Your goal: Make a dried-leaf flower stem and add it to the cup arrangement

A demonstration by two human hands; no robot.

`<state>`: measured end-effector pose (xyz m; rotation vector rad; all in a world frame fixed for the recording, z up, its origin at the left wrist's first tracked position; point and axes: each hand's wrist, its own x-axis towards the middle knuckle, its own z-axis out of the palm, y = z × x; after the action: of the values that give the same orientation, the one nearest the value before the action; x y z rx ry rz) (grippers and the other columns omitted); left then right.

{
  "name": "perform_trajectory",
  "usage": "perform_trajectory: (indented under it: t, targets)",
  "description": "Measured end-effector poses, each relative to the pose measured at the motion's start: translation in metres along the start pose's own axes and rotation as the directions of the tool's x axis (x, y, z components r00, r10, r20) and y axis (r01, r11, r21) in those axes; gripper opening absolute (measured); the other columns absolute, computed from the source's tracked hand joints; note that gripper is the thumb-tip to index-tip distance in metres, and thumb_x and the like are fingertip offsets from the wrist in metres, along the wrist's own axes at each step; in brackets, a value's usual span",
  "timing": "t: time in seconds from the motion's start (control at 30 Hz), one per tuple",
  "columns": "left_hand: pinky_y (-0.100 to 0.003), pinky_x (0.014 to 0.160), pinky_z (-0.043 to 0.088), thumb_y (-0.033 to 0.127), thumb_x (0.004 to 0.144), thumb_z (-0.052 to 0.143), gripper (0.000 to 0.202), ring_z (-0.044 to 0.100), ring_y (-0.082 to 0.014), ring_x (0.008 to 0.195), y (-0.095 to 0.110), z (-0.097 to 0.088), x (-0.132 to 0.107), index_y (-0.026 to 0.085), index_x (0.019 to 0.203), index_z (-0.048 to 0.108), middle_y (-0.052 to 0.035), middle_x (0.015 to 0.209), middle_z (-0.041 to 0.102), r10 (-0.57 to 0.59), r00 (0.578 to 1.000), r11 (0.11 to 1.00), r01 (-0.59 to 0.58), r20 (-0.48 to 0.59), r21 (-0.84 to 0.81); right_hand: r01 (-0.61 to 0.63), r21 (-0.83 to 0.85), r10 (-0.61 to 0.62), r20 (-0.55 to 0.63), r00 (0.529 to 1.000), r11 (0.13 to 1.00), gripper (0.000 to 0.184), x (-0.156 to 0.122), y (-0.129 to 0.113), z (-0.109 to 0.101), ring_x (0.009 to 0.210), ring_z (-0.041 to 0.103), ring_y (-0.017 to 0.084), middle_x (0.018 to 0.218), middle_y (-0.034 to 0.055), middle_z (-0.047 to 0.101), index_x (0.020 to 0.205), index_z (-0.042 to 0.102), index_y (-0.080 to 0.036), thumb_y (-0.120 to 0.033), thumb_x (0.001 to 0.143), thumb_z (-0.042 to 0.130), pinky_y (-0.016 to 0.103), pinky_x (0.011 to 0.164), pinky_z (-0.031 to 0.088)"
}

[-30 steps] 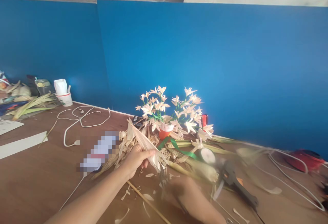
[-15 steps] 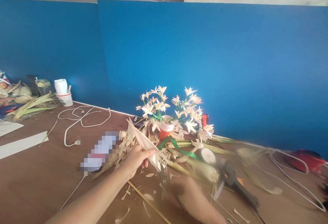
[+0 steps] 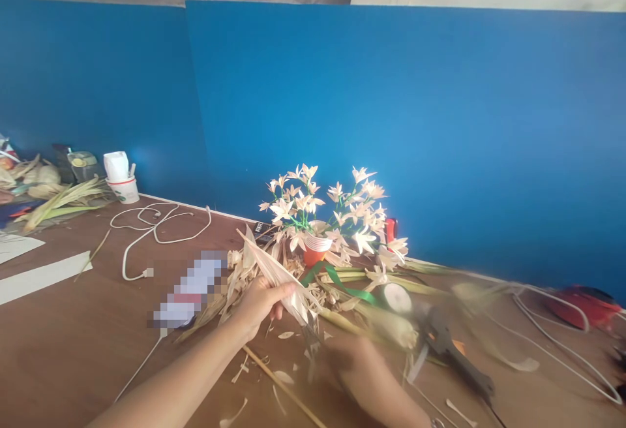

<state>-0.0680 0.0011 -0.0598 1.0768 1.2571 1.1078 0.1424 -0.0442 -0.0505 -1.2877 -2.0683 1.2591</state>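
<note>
My left hand point(image 3: 261, 304) is closed round a pale dried leaf strip point(image 3: 278, 275) and holds it slanted above the brown table point(image 3: 73, 343). My right hand point(image 3: 355, 366) is low and to the right of it, blurred by motion, near the strip's lower end; its fingers cannot be read. A small dark tool, perhaps scissors point(image 3: 309, 335), shows between the two hands. Behind them stands an orange cup point(image 3: 315, 250) full of cream paper-like flowers point(image 3: 332, 209) on green stems.
Dried leaves and cut scraps point(image 3: 286, 376) litter the table, with green ribbon point(image 3: 342, 282), a tape roll point(image 3: 396, 297) and a glue gun point(image 3: 452, 350). White cables point(image 3: 156, 229) lie at left and right. A white mug point(image 3: 122, 186) stands far left. Blue panels point(image 3: 391, 121) back the table.
My left hand has tilted the leaf strip slightly; my right hand has shifted a little near its lower end. Nothing else has moved.
</note>
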Motion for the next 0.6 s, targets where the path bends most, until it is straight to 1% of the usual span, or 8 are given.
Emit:
perform_trajectory:
  t: [0.2, 0.4, 0.5, 0.6]
  targets:
    - [-0.018, 0.036, 0.028, 0.038, 0.066, 0.069, 0.027, 0.042, -0.0072, 0.031, 0.002, 0.001, -0.001, 0.013, 0.057, 0.064, 0.0036, 0.034, 0.049, 0.0, 1.0, 0.999, 0.0, 0.0, -0.043, 0.045, 0.02, -0.045, -0.001, 0.999, 0.999, 0.015, 0.002, 0.005, -0.001, 0.055, 0.052, 0.013, 0.059, -0.0006, 0.061, 0.065, 0.069, -0.017, -0.014, 0.073, 0.058, 0.022, 0.054, 0.041]
    - [-0.017, 0.035, 0.026, 0.038, 0.066, 0.07, 0.028, 0.041, -0.0066, 0.031, 0.002, 0.002, -0.002, 0.014, 0.054, 0.061, 0.0034, 0.033, 0.049, -0.005, 1.0, 0.995, 0.004, -0.014, -0.096, 0.028, 0.019, -0.028, -0.019, 0.999, 0.999, 0.014, 0.004, 0.012, 0.0, 0.057, 0.053, 0.014, 0.061, 0.0007, 0.061, 0.064, 0.07, -0.017, -0.02, 0.075, 0.06, 0.024, 0.055, 0.042]
    - [-0.017, 0.035, 0.027, 0.039, 0.065, 0.071, 0.028, 0.042, -0.0066, 0.032, -0.001, 0.003, -0.001, 0.013, 0.056, 0.063, 0.0031, 0.036, 0.05, -0.006, 1.0, 0.991, 0.003, -0.021, -0.131, 0.024, 0.022, -0.024, -0.025, 0.999, 0.999, 0.015, 0.005, 0.015, 0.001, 0.059, 0.054, 0.015, 0.062, 0.0013, 0.062, 0.066, 0.071, -0.018, -0.023, 0.076, 0.061, 0.025, 0.055, 0.043]
    - [-0.017, 0.036, 0.028, 0.041, 0.066, 0.071, 0.029, 0.044, -0.0064, 0.034, -0.005, 0.005, -0.001, 0.013, 0.062, 0.065, 0.0021, 0.042, 0.055, -0.005, 0.999, 0.985, 0.0, -0.032, -0.17, 0.039, 0.018, -0.038, -0.041, 0.998, 0.999, 0.014, 0.006, 0.016, 0.002, 0.063, 0.056, 0.017, 0.065, 0.0022, 0.064, 0.069, 0.072, -0.018, -0.023, 0.075, 0.061, 0.025, 0.058, 0.045]
